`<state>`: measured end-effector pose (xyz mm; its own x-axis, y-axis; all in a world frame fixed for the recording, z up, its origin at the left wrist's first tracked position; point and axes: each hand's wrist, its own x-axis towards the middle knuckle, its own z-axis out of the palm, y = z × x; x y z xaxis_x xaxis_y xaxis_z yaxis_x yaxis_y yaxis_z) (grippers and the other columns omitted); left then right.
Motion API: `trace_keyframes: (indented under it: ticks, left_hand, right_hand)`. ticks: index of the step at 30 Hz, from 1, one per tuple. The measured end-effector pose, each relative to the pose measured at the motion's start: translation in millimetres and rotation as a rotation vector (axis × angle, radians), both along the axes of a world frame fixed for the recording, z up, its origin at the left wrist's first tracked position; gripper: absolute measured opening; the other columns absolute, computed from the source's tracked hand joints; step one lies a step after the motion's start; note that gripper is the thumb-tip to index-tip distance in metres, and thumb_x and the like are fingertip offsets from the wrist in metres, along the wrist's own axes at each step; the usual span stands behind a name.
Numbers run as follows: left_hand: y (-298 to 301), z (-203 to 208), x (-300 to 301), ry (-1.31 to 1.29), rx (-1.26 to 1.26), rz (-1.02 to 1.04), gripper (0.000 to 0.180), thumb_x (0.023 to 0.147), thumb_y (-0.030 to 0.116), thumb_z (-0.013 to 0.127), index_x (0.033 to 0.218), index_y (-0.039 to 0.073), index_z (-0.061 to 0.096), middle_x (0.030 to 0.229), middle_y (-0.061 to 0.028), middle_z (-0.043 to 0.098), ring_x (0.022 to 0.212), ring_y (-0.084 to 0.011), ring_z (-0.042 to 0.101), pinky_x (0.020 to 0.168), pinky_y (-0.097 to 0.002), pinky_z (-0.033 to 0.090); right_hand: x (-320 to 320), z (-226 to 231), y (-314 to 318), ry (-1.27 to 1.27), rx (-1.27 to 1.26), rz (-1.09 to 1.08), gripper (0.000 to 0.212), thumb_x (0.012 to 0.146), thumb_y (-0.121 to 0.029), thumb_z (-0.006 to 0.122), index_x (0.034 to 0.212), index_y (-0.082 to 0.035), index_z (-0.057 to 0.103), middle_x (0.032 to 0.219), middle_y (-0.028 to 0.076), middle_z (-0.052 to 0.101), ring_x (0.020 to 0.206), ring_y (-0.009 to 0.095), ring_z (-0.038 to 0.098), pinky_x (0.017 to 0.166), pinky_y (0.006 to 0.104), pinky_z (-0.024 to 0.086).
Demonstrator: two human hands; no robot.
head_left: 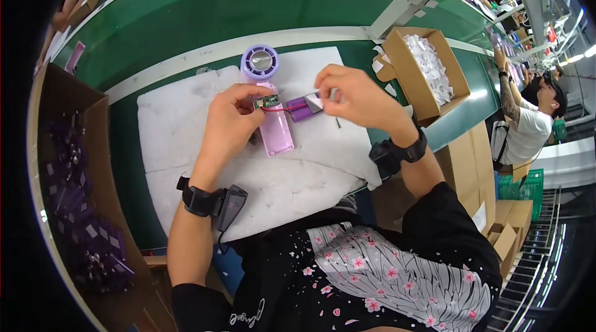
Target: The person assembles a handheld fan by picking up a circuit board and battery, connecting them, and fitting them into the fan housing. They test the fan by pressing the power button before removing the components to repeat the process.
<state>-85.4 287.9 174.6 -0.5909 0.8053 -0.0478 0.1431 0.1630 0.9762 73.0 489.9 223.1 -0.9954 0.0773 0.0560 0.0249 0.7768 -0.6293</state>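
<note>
The left hand (231,122) pinches a small green circuit board (269,102) between thumb and forefinger, fingers curled close, just above the pink plastic handle (277,130) of a lilac handheld fan with a round ribbed head (259,62). The fan lies flat on a white foam pad (186,139) spread over the green desk (205,3), head pointing away from the person. A thin red wire (280,109) runs from the board to a purple cylindrical battery cell (303,108), which the right hand (354,96) grips at its far end with fingertips closed around it, held slightly above the pad.

Doing this well seems to call for keeping the two parts near each other so the wire stays slack and the solder joints take no pull. The board is best held by its edges, as it is now, and kept level over the open handle; the cell should stay parallel to the handle's length.

An open brown cardboard box of small white paper slips (428,65) stands just beyond the right hand. A large cardboard bin of dark purple parts (87,220) sits at the left.
</note>
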Motion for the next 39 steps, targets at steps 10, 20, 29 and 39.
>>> trace_keyframes:
  ticks: [10, 20, 29, 39]
  left_hand:
    - [2, 8, 0, -0.015, -0.064, 0.013, 0.034, 0.073, -0.002, 0.063, 0.105, 0.006, 0.072, 0.086, -0.0043, 0.065, 0.067, -0.0094, 0.055, 0.063, -0.0244, 0.048]
    - [4, 14, -4, 0.118, 0.007, -0.032, 0.034, 0.075, -0.001, 0.065, 0.108, 0.005, 0.072, 0.103, -0.009, 0.069, 0.074, -0.012, 0.062, 0.068, -0.0241, 0.052]
    - [-1, 24, -2, 0.21, -0.012, -0.004, 0.033, 0.075, 0.004, 0.069, 0.108, 0.009, 0.073, 0.104, -0.0104, 0.07, 0.073, -0.0128, 0.064, 0.068, -0.0242, 0.053]
    - [-2, 22, 1, 0.315, -0.005, -0.004, 0.033, 0.076, 0.006, 0.07, 0.108, 0.01, 0.073, 0.104, -0.0119, 0.07, 0.071, -0.0139, 0.066, 0.066, -0.0242, 0.054]
  right_hand:
    - [71, 45, 77, 0.057, 0.512, -0.905, 0.018, 0.081, -0.013, 0.069, 0.088, 0.003, 0.067, 0.083, 0.012, 0.07, 0.083, 0.016, 0.067, 0.071, 0.0277, 0.05]
    - [-29, -29, -10, 0.222, -0.005, 0.176, 0.026, 0.076, -0.014, 0.078, 0.094, 0.0, 0.065, 0.087, 0.004, 0.065, 0.073, 0.011, 0.061, 0.066, 0.0254, 0.048]
    - [-19, -6, -6, -0.422, -0.704, -0.014, 0.034, 0.084, -0.015, 0.069, 0.112, 0.003, 0.061, 0.093, 0.008, 0.066, 0.068, 0.014, 0.062, 0.069, 0.0292, 0.052]
    - [-9, -6, -1, -0.352, -1.199, 0.346, 0.08, 0.069, 0.001, 0.075, 0.139, 0.0, 0.036, 0.116, 0.014, 0.053, 0.099, 0.021, 0.058, 0.083, 0.0313, 0.052]
